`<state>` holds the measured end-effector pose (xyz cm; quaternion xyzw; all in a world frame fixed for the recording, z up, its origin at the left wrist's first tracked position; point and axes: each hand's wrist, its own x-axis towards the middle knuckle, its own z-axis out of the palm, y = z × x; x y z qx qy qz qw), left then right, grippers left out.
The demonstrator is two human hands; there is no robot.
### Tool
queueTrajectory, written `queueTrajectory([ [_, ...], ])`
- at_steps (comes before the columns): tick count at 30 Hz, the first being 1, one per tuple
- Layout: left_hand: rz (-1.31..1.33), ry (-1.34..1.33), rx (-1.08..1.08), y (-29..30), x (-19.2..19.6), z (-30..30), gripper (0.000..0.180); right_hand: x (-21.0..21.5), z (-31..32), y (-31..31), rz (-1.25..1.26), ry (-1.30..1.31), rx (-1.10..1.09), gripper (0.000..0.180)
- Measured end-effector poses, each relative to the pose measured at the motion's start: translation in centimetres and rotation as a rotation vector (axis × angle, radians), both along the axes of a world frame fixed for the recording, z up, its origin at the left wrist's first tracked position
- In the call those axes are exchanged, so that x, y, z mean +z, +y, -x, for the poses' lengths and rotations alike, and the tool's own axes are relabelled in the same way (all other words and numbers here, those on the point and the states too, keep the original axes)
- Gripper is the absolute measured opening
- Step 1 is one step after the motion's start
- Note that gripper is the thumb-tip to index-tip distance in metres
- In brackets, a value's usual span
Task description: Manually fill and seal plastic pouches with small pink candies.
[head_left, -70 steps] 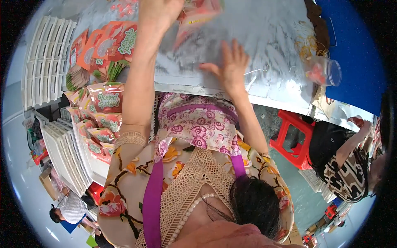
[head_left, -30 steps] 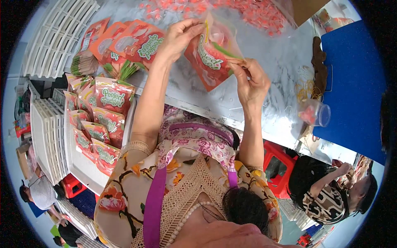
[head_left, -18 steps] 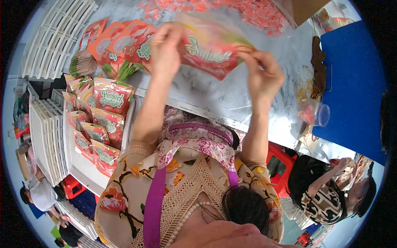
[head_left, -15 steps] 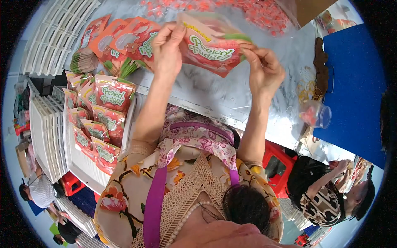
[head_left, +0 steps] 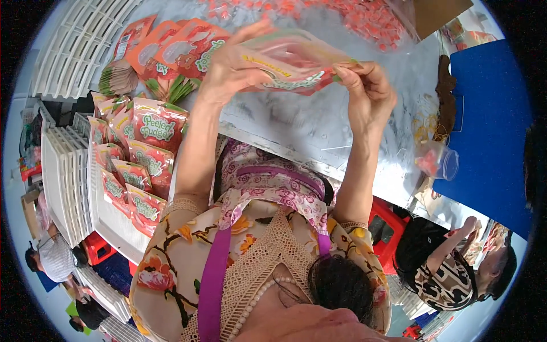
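You hold the red snack pouch (head_left: 293, 65) up above the grey table (head_left: 319, 122), lying flat and long from side to side. Your left hand (head_left: 231, 68) grips its left end and your right hand (head_left: 367, 94) pinches its right end. Both hands are equally near.

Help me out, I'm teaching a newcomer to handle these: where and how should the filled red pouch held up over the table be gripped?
Probably by its two short ends, one from each side, as now: the left hand pinches one end and the right hand the other. The red pouch lies lengthwise and bulges in the middle, so its flat edges likely give the firmest pinch.
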<state>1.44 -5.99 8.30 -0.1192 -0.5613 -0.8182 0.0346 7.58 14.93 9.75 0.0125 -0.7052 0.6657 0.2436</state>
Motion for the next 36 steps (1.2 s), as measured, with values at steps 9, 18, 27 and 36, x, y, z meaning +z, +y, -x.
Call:
queueTrajectory([
  [9,0.287,0.06,-0.283,-2.1,0.3,-1.1,0.02,0.1,0.1,-1.9,-0.028,0.009,0.038,0.009],
  [18,0.306,0.085,-0.04,-1.3,1.0,-2.2,0.013,5.1,0.7,-0.7,-0.721,0.131,-0.068,0.022],
  [27,0.346,0.145,-0.058,-0.6,-0.7,-2.2,0.012,5.2,2.0,-1.1,-0.967,0.022,0.377,0.025],
  [36,0.905,0.229,-0.101,-1.8,0.8,-2.3,0.015,6.3,1.4,-2.3,-1.066,-0.079,0.343,0.028],
])
